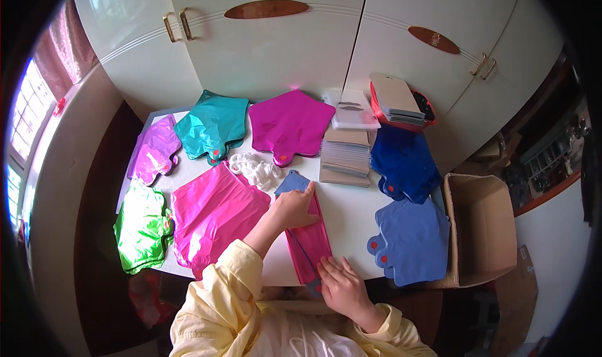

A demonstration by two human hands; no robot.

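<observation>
In front of me on the white table lies a long, narrow strip of folded foil balloon (306, 238), bright pink with a blue-grey layer showing at its far end and along its left side. My left hand (295, 208) rests on its upper part, index finger and thumb spread apart. Lower down, my right hand (345, 289) lies flat over the strip's near end with fingers stretched out. Left of the strip is a pile of flat pink star-shaped foil balloons (216, 213). A blue-grey star pile (415, 238) lies to the right.
Along the back are teal (216, 124) and magenta star balloons (291, 125), white string (256, 171) and a stack of cards (345, 156). Purple (155, 147) and green foil (141, 225) lie left. Dark blue foil (407, 162), a red basket (427, 111) and a cardboard box (483, 231) stand right.
</observation>
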